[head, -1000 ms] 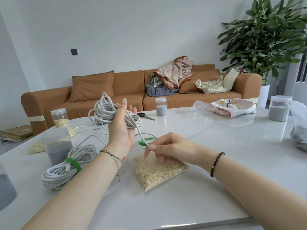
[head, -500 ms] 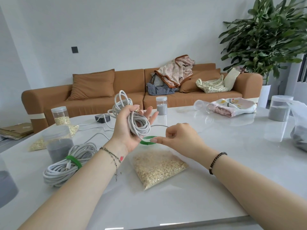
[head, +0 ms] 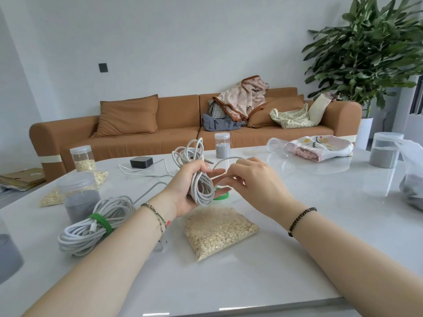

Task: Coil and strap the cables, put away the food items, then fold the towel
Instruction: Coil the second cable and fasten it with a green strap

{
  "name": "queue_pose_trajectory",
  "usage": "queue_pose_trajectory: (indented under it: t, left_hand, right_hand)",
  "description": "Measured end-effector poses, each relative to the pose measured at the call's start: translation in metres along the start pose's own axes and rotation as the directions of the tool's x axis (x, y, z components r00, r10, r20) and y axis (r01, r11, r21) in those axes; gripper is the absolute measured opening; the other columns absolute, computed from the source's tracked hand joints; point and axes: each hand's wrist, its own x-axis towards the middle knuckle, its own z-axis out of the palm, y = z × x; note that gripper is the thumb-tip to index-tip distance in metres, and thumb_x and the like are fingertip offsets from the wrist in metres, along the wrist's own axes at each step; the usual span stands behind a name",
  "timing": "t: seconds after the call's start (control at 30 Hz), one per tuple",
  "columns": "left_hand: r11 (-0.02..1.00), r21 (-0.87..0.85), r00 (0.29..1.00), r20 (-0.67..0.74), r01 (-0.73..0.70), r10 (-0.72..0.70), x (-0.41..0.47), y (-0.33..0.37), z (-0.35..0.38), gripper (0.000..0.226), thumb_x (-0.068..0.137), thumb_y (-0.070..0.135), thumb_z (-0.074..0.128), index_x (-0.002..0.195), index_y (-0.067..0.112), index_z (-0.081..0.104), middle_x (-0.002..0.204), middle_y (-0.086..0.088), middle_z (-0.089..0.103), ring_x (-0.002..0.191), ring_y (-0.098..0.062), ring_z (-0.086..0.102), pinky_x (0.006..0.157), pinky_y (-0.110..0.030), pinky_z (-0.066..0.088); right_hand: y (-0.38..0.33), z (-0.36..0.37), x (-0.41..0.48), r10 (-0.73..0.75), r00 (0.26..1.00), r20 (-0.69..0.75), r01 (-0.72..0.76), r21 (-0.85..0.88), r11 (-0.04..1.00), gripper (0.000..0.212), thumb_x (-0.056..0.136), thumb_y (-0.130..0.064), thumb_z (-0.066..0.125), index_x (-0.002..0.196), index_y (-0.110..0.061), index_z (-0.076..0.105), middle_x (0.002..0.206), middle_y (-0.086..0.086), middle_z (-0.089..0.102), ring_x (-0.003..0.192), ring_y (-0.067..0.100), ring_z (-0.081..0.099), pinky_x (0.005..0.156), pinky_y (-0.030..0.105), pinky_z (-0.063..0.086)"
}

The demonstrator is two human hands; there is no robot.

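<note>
— On the white table [head: 297,225], which job is the person on?
— The cable step, by the look of it. The towel [head: 320,147] lies bunched at the far right, not yet folded. The bag of oats [head: 217,229] lies flat just in front of the hands, not put away. One strapped coil [head: 91,227] rests at the near left, bound in green.
— And the second cable?
— The loose coil [head: 199,179] is held up off the table in the left hand [head: 183,195], whose fingers are curled round its loops. The right hand [head: 256,181] is just beside it. Its thumb and fingertips pinch a free length [head: 225,159] of the same cable, which arcs up between the two hands.
— So what does the next move call for?
— Probably laying that last length onto the loops, then binding them. The green strap [head: 223,197] lies on the table right behind the hands, partly hidden by them. The left hand would need to clamp the loops firmly while the right lets go and reaches for the strap. Any slack there and the coil could spring apart.
</note>
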Motion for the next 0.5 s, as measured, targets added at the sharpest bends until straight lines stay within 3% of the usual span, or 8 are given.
queue_pose_trajectory:
  t: [0.07, 0.17, 0.37, 0.5]
  left_hand:
    - [0.998, 0.054, 0.999, 0.016, 0.033, -0.034, 0.002, -0.004, 0.001, 0.015, 0.094, 0.006, 0.045, 0.081, 0.012, 0.050, 0.102, -0.016, 0.072, 0.103, -0.034, 0.068, 0.094, -0.055, 0.056]
    - [0.988, 0.142, 0.998, 0.021, 0.055, -0.058, 0.002, -0.011, 0.003, 0.015, 0.094, 0.003, 0.045, 0.083, 0.011, 0.051, 0.097, -0.018, 0.072, 0.095, -0.033, 0.071, 0.087, -0.046, 0.060]
    - [0.990, 0.144, 0.997, -0.074, 0.004, 0.007, 0.006, -0.010, 0.001, 0.010, 0.093, 0.002, 0.049, 0.099, 0.004, 0.057, 0.086, -0.022, 0.071, 0.076, -0.031, 0.074, 0.070, -0.037, 0.063]
    - [0.992, 0.128, 0.996, -0.089, -0.016, 0.027, 0.007, -0.010, 0.000, 0.011, 0.096, 0.005, 0.051, 0.100, 0.000, 0.059, 0.080, -0.021, 0.071, 0.069, -0.030, 0.072, 0.063, -0.035, 0.061]
  right_hand:
    - [0.004, -0.002, 0.001, 0.003, 0.997, -0.078, -0.006, -0.048, 0.999, 0.033, 0.085, -0.042, 0.075, 0.070, -0.017, 0.060, 0.067, -0.014, 0.047, 0.067, 0.015, 0.044, 0.078, 0.028, 0.041]
    - [0.006, -0.001, 0.001, -0.059, 0.991, -0.123, 0.039, -0.161, 0.986, 0.039, 0.077, -0.044, 0.078, 0.062, -0.017, 0.054, 0.061, -0.012, 0.046, 0.063, 0.013, 0.040, 0.089, 0.028, 0.037]
    - [0.005, 0.002, 0.002, -0.159, 0.984, -0.083, 0.147, -0.140, 0.979, 0.026, 0.097, -0.028, 0.049, 0.076, -0.015, 0.057, 0.067, -0.007, 0.053, 0.071, 0.021, 0.050, 0.087, 0.031, 0.039]
    - [0.005, 0.003, 0.003, -0.152, 0.987, -0.054, 0.145, -0.118, 0.982, 0.025, 0.100, -0.026, 0.049, 0.084, -0.013, 0.062, 0.076, -0.002, 0.057, 0.077, 0.023, 0.052, 0.084, 0.030, 0.039]
